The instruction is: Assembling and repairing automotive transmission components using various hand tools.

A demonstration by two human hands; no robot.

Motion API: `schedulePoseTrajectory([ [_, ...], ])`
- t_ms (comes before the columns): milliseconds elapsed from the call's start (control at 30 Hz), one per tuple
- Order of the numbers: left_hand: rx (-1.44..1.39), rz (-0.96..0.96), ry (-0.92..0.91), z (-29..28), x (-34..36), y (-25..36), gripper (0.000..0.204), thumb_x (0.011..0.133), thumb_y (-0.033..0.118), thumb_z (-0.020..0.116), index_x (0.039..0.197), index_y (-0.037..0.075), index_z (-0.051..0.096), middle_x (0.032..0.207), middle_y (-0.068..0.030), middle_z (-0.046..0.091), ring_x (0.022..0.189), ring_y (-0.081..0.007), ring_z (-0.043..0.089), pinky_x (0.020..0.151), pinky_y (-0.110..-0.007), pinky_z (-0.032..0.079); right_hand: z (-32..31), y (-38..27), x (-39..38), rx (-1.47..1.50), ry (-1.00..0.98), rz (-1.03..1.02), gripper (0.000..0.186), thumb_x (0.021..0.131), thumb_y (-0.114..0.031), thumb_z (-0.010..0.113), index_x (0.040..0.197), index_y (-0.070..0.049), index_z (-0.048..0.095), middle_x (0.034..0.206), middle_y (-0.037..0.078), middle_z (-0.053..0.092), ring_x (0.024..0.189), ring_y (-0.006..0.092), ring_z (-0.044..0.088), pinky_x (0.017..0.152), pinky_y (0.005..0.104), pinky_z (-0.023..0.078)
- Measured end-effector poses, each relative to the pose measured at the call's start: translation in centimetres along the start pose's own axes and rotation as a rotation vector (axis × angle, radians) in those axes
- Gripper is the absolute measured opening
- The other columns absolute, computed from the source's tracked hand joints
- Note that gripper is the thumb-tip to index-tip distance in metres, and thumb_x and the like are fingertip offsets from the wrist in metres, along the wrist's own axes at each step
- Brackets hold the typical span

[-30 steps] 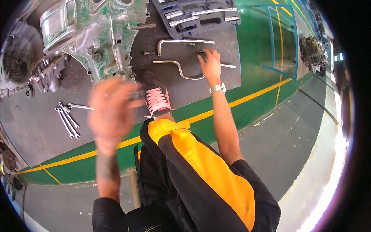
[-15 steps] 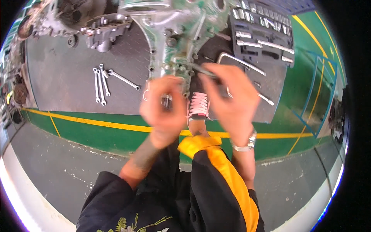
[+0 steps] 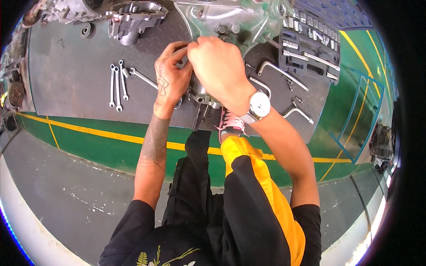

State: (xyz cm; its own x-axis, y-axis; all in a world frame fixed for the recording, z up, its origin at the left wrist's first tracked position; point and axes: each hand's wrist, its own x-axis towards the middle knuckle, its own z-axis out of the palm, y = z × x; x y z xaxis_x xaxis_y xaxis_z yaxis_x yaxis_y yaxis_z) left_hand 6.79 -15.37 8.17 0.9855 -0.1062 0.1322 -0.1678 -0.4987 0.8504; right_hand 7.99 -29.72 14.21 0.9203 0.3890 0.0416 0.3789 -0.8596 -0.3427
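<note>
A large silver-green metal housing (image 3: 239, 24) lies on the dark metal plate. My left hand (image 3: 171, 73) is closed at the housing's near, narrow end, fingers curled forward. My right hand (image 3: 217, 71) is beside it, closed, knuckles up, covering part of that end. What either hand grips is hidden. Several combination wrenches (image 3: 118, 88) lie to the left. At the right lie bent steel bars (image 3: 284, 74), small loose pieces and an open socket case (image 3: 310, 64). My raised foot in a dark shoe with pink laces (image 3: 231, 122) is just below the housing.
A smaller casting (image 3: 131, 22) and a round metal ring (image 3: 87, 30) sit at the back left. The dark plate (image 3: 66, 75) has its near edge above a green floor with yellow lines (image 3: 71, 133). More machinery (image 3: 379, 144) stands at the far right.
My right hand has left the bars on the right for the housing's near end. My left hand has moved up beside it. The view has shifted too.
</note>
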Motion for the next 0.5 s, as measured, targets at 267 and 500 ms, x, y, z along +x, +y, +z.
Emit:
schedulePoseTrajectory([
  [267,0.013,-0.018,0.006,0.5,0.5,-0.2,0.02,0.082,0.009,0.074,0.102,0.004,0.076,0.103,-0.0113,0.07,0.078,-0.0267,0.068,0.067,-0.033,0.053,-0.8,0.5,0.8,0.003,-0.027,0.013,0.012,0.078,-0.008,0.064,0.082,0.001,0.071,0.083,0.018,0.071,0.075,0.033,0.073,0.062,0.0406,0.059],
  [500,-0.059,-0.017,0.097,0.8,-0.2,-0.8,0.022,0.077,0.0,0.072,0.098,0.002,0.075,0.098,-0.0096,0.073,0.078,-0.0212,0.069,0.069,-0.031,0.053,1.1,0.5,-0.1,-0.018,0.063,-0.095,0.009,0.075,-0.009,0.066,0.079,-0.002,0.07,0.079,0.013,0.071,0.074,0.0285,0.073,0.061,0.0371,0.059],
])
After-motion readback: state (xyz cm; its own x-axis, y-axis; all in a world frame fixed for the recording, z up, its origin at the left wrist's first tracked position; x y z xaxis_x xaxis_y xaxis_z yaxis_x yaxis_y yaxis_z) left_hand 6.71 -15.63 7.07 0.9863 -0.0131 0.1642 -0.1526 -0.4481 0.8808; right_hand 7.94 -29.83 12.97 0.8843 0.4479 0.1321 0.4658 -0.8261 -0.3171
